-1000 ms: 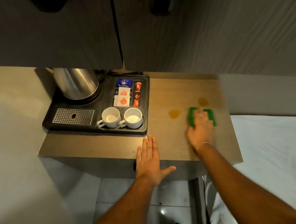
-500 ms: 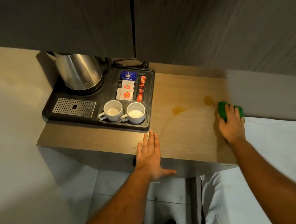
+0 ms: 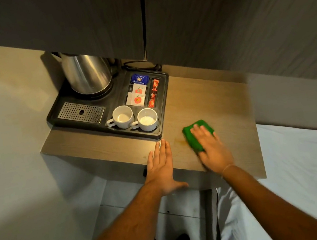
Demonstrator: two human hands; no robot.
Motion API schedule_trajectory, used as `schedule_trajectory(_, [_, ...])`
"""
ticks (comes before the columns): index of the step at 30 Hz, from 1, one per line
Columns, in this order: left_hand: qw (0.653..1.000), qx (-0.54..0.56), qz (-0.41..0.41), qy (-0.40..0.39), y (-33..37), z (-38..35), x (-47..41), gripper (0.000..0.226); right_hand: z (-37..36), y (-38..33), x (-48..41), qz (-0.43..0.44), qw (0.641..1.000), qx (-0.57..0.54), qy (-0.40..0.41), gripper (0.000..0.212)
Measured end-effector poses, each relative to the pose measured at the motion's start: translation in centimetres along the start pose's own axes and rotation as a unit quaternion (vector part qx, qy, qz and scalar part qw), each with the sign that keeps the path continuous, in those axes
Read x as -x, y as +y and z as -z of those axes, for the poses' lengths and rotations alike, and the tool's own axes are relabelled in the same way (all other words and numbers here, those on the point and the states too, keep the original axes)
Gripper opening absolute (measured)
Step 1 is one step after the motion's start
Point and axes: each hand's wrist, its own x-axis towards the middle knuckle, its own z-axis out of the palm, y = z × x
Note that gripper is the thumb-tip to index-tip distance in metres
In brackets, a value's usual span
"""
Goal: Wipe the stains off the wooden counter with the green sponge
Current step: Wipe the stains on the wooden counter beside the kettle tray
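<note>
Head view shows our right hand point(image 3: 211, 144) pressed flat on the green sponge point(image 3: 193, 135), fingers spread over its top rather than curled round it, so the sponge is pinned against the wooden counter point(image 3: 222, 97) near the front edge. A faint yellowish smear point(image 3: 179, 141) lies just left of the sponge; no other stain is visible on the bare wood. We judge the wiping is well along, and the smear wants firm, overlapping passes with even palm pressure, keeping the sponge clear of the tray. Our left hand point(image 3: 161, 167) lies open, palm down, at the counter's front edge, bracing us and holding nothing.

Beyond the hands sits a black tray point(image 3: 165, 118). Its front recess holds two white cups point(image 3: 132, 118), upright and side by side, both apparently empty. Behind them, one compartment holds sachets point(image 3: 137, 95), another a row of red packets point(image 3: 154, 95). A steel kettle point(image 3: 88, 73) stands on the tray's far left corner, with a drip grille point(image 3: 80, 112) in front of it.
</note>
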Motion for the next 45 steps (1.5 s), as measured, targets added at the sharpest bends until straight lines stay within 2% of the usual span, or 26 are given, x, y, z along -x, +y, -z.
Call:
schedule_trajectory(3, [1.000,-0.003,0.002,0.005,0.1,0.2,-0.1,0.164,3.1,1.9,-5.1,-0.151,0.987,-0.011,0.056,0.074])
schedule_trajectory(5, [1.000,-0.008,0.004,0.005,0.3,0.4,0.1,0.164,3.9,0.3,-8.3,-0.189,0.981,-0.022,0.043,0.072])
schedule_trajectory(8, [1.000,0.006,0.008,0.023,0.5,0.5,0.5,0.160,1.9,-4.1,-7.9,-0.110,0.993,-0.026,0.032,0.079])
schedule_trajectory(11, [0.996,0.007,0.043,0.074,0.6,0.0,1.2,0.152,-1.9,-7.2,-1.7,-0.025,0.999,-0.032,0.001,0.087])
schedule_trajectory(13, [0.992,-0.009,0.085,0.095,0.2,-0.4,1.8,0.148,-4.4,-8.3,3.3,-0.007,0.999,-0.034,-0.008,0.081])
schedule_trajectory(16, [0.991,-0.069,0.072,0.090,-0.7,-0.9,2.2,0.142,-6.7,-8.7,7.4,-0.008,1.000,-0.007,-0.011,0.076])
schedule_trajectory(18, [0.991,-0.072,0.066,0.086,-0.9,-1.0,2.1,0.141,-6.7,-8.9,6.2,-0.015,1.000,0.013,-0.002,0.075])
schedule_trajectory(25, [0.993,-0.071,0.079,0.060,-1.0,-1.0,1.8,0.161,-0.3,-8.6,-9.2,-0.120,0.992,0.013,0.023,0.075])
schedule_trajectory(29, [0.995,-0.059,0.065,0.050,-1.4,-0.9,1.6,0.164,1.8,-8.0,-13.7,-0.148,0.989,0.017,-0.001,0.073])
schedule_trajectory(34, [0.994,-0.037,0.072,0.068,-1.3,-1.3,1.5,0.163,-1.5,-9.9,-7.2,-0.103,0.995,0.017,0.010,0.077])
schedule_trajectory(38, [0.991,-0.028,0.061,0.114,-1.3,-1.7,1.6,0.148,-5.8,-10.6,1.5,-0.043,0.999,0.014,-0.006,0.077])
schedule_trajectory(41, [0.993,-0.035,0.062,0.099,-1.3,-1.4,1.7,0.153,-4.6,-8.2,1.5,-0.007,0.999,0.023,-0.025,0.078])
schedule_trajectory(43, [0.994,-0.045,0.062,0.081,-1.5,-1.2,1.7,0.158,-2.3,-5.9,-0.3,-0.034,0.999,0.038,-0.011,0.077])
schedule_trajectory(45, [0.994,-0.055,0.064,0.067,-1.6,-0.9,1.7,0.158,0.6,-2.2,-2.3,-0.103,0.994,0.038,0.024,0.073])
